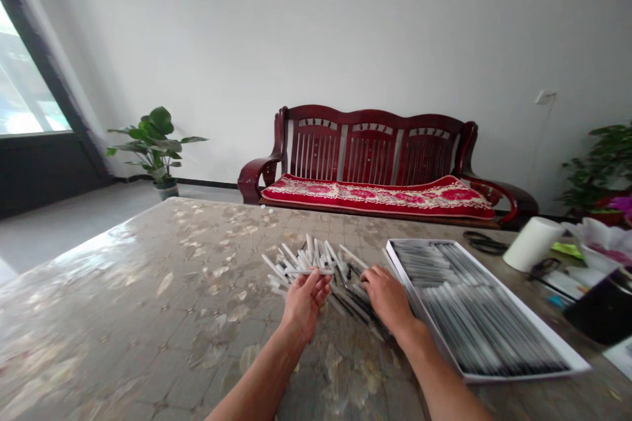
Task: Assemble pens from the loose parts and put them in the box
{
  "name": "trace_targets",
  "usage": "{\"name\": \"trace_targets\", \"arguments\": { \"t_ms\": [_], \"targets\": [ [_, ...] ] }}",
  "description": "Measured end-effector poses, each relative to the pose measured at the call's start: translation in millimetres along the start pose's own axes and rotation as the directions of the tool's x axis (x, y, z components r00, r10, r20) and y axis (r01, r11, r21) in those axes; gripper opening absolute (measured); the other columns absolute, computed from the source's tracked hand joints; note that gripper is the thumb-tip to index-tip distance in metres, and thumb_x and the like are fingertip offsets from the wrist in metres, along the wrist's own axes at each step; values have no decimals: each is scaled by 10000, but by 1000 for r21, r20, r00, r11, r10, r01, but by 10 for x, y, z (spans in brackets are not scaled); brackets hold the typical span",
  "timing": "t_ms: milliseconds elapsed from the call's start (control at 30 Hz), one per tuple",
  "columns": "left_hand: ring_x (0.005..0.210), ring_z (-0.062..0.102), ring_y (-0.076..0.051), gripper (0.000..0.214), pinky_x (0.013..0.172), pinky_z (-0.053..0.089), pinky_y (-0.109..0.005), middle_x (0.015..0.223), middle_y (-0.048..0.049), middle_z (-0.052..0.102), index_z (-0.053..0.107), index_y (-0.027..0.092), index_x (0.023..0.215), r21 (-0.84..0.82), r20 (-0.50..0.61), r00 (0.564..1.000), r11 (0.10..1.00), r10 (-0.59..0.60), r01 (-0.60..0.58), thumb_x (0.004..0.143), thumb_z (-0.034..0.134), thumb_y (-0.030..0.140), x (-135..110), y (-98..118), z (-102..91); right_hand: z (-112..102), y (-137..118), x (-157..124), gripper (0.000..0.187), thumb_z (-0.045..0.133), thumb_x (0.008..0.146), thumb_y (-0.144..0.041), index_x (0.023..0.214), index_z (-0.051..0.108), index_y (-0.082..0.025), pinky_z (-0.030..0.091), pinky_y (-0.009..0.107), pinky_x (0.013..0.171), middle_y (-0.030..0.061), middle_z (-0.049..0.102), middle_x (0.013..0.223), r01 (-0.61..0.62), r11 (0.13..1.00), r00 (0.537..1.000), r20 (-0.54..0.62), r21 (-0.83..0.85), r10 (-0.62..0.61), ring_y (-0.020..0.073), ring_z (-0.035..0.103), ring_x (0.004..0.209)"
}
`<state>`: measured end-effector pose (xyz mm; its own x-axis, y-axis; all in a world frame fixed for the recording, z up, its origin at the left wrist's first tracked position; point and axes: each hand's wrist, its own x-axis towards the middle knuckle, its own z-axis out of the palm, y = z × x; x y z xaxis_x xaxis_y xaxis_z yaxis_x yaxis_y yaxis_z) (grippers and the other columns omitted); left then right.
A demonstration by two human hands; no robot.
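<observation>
My left hand pinches a whitish, translucent pen barrel between thumb and fingertips, holding it roughly level above a loose pile. White pen barrels make up the far side of that pile. Dark, thin pen pieces lie on its near side, between my two hands. My right hand is at the pile's right edge with its fingers curled down; what its fingertips grip, if anything, is hidden. Just right of it lies a shallow white box filled with rows of clear pens with dark ends, blurred.
The patterned tablecloth covers the table. Right of the box are a white roll, a coiled black cable and a black container. Behind the table stand a red wooden bench and a potted plant.
</observation>
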<state>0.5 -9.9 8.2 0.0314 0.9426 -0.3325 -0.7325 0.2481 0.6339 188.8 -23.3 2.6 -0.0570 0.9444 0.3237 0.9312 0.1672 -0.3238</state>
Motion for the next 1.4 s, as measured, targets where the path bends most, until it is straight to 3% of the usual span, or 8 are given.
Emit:
{"name": "trace_targets", "arguments": {
  "t_ms": [100,267,433,600,867,1100,1267,1400],
  "targets": [
    [634,695,-114,94,563,568,-181,710,-53,699,584,127,785,-18,21,1000,1000,1,0,875,576,104,-9,-8,16,23,-113,5,150,514,839,-209,880,658,-210,464,305,796,65,690,896,-68,936,986,-118,345,115,215,637,880],
    [635,698,-115,60,591,573,-170,714,-72,716,610,116,786,-25,84,996,999,-33,35,840,628,95,-24,-53,20,67,-358,10,273,570,787,-388,941,677,-189,519,298,623,49,703,790,-169,554,953,-9,815,304,204,648,702],
    [643,700,-116,55,614,577,-173,717,-63,720,639,110,783,-14,133,991,999,-30,32,790,694,113,-48,-93,8,93,-515,-11,313,702,668,-418,855,678,-168,541,286,576,37,700,744,-229,216,909,129,949,397,196,658,681],
    [632,691,-112,83,617,573,-175,703,-56,716,645,111,766,1,139,990,1000,-19,20,759,726,127,-54,-96,20,91,-567,-16,314,747,628,-402,820,675,-165,542,267,570,18,690,683,-219,138,897,143,966,419,173,654,651],
    [641,694,-118,126,610,571,-179,692,-45,713,643,121,761,0,121,993,1000,-8,8,715,760,124,-52,-110,15,108,-536,-29,299,720,643,-407,815,705,-163,519,271,563,35,703,692,-206,256,899,80,945,430,186,646,647],
    [647,695,-125,231,613,568,-186,694,-39,717,652,128,759,26,122,992,999,16,-19,633,831,200,-58,-118,11,202,-490,-31,261,625,732,-412,826,692,-178,460,259,506,35,695,686,-160,484,914,-57,860,403,181,607,586],
    [637,693,-138,322,616,564,-205,669,-31,711,649,132,748,55,118,991,996,63,-70,551,872,256,-78,-119,16,213,-433,-34,156,563,811,-330,824,666,-213,476,281,732,38,714,811,-31,732,948,-212,680,237,199,650,793],
    [627,688,-142,384,605,557,-209,660,-35,713,639,130,751,89,127,987,990,97,-109,511,886,299,-110,-119,26,174,-463,-64,188,474,888,-337,844,617,-222,441,275,708,42,687,817,-4,838,960,-232,545,156,195,634,781]
  ]
}}
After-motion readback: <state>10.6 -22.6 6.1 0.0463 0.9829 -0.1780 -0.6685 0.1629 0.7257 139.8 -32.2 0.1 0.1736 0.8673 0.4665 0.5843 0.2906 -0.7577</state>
